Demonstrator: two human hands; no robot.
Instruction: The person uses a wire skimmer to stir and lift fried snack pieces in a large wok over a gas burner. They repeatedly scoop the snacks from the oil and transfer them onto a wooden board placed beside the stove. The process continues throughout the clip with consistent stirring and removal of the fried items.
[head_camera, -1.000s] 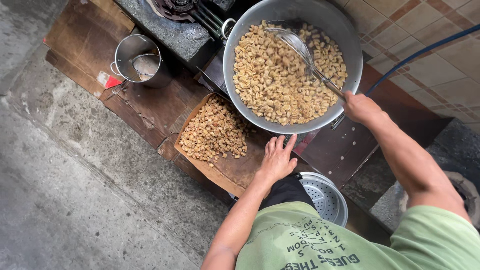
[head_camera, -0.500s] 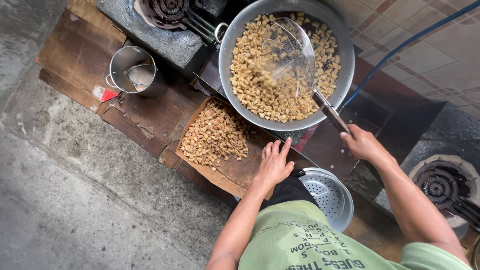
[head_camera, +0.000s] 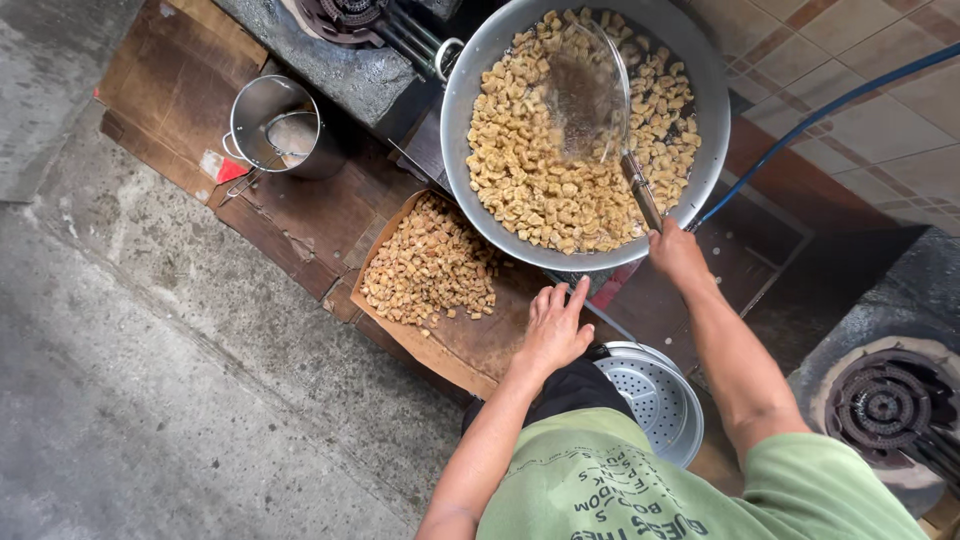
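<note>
A big metal wok (head_camera: 468, 120) holds several pale fried chunks. My right hand (head_camera: 676, 254) grips the handle of a wire-mesh skimmer (head_camera: 590, 90), whose round head lies over the chunks in the wok. My left hand (head_camera: 555, 325) rests flat, fingers spread, on a sheet of brown cardboard (head_camera: 455, 350) just below the wok's rim. A heap of darker fried chunks (head_camera: 430, 268) lies on that cardboard, left of my left hand.
A steel pot (head_camera: 275, 125) with a ladle stands at the left on more cardboard. A perforated metal steamer tray (head_camera: 655, 400) sits by my lap. Gas burners (head_camera: 885, 405) are at right and top. A blue hose (head_camera: 830, 105) crosses the tiled wall.
My right hand has drawn back toward me along the skimmer handle, and the skimmer head has tipped and swung across the wok. My left hand stays on the cardboard.
</note>
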